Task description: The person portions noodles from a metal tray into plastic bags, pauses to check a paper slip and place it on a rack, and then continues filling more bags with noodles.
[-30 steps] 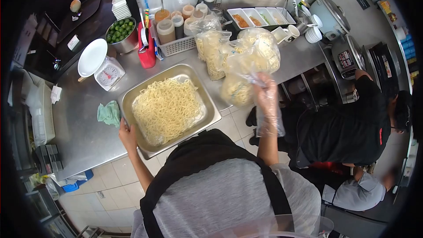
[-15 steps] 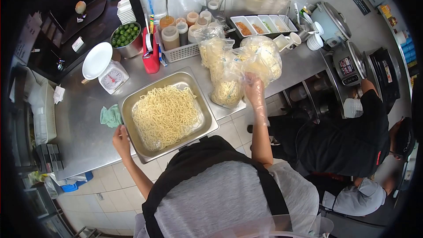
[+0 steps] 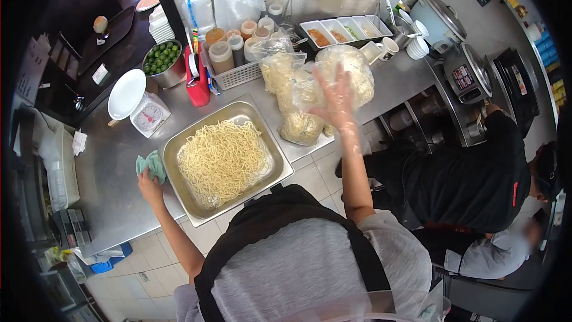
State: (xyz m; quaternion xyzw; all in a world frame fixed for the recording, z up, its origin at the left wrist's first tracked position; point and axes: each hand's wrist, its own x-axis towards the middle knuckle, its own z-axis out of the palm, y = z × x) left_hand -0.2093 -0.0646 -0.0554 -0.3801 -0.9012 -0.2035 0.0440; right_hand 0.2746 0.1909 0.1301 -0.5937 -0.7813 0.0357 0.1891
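Note:
On the counter's left side, my left hand has its fingers on a crumpled green cloth. Just right of it sits a metal tray with a bed of yellow noodles. My right hand, in a clear plastic glove, is raised over the bagged noodles with its fingers spread and nothing held. Beneath and beside it are clear bags of noodles, a larger one behind. The hand hides part of the bags.
A scale with a white dish and a metal bowl of limes stand back left. Behind are a red holder, a bottle basket and a topping tray. Two people are at the right, near a rice cooker.
My left hand has moved from the tray's edge onto the green cloth. My right hand has let go of the bag and lifted, its fingers spreading.

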